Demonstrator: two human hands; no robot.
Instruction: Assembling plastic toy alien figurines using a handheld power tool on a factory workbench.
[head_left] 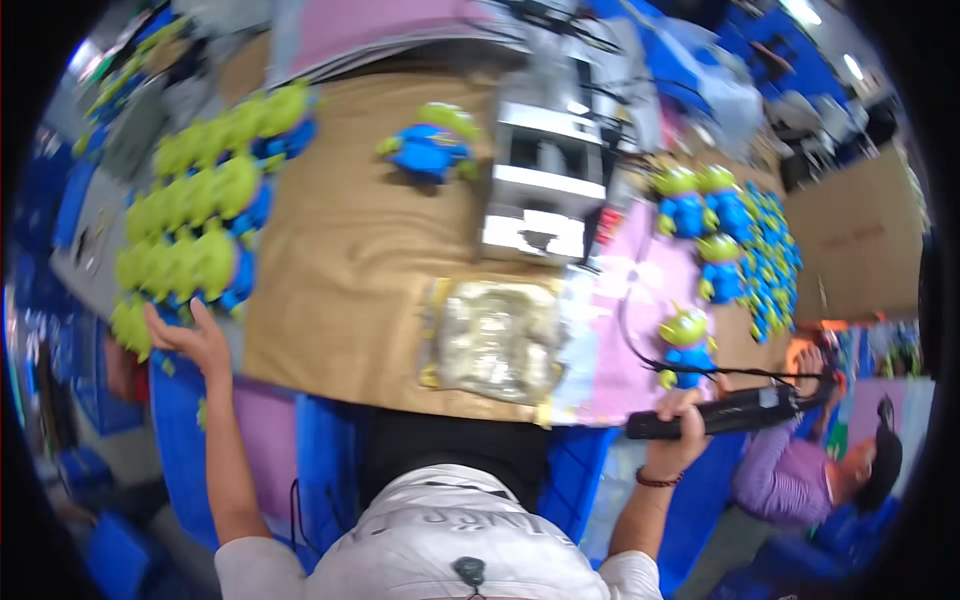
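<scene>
My left hand point(192, 340) is at the near end of the rows of green-and-blue three-eyed alien toys point(190, 262) on the left. Its fingers are spread, and contact with the nearest toy is unclear. On the right, my right hand point(683, 440) is wrapped round a long black stick-shaped tool point(745, 412), held sideways over the table's front edge. A black cord passes close above the tool. Just beyond it stands a single alien toy point(686, 345). Another alien toy point(432, 142) lies tilted on the brown sheet at the far middle.
A mould-like pad point(498, 338) with a shiny surface sits at the front middle. Behind it stands a white-and-grey machine point(545, 180). More alien toys point(765, 255) crowd the right, by a cardboard box point(855, 240). Another person point(790, 470) works at the right; blue crates point(330, 460) stand below the table.
</scene>
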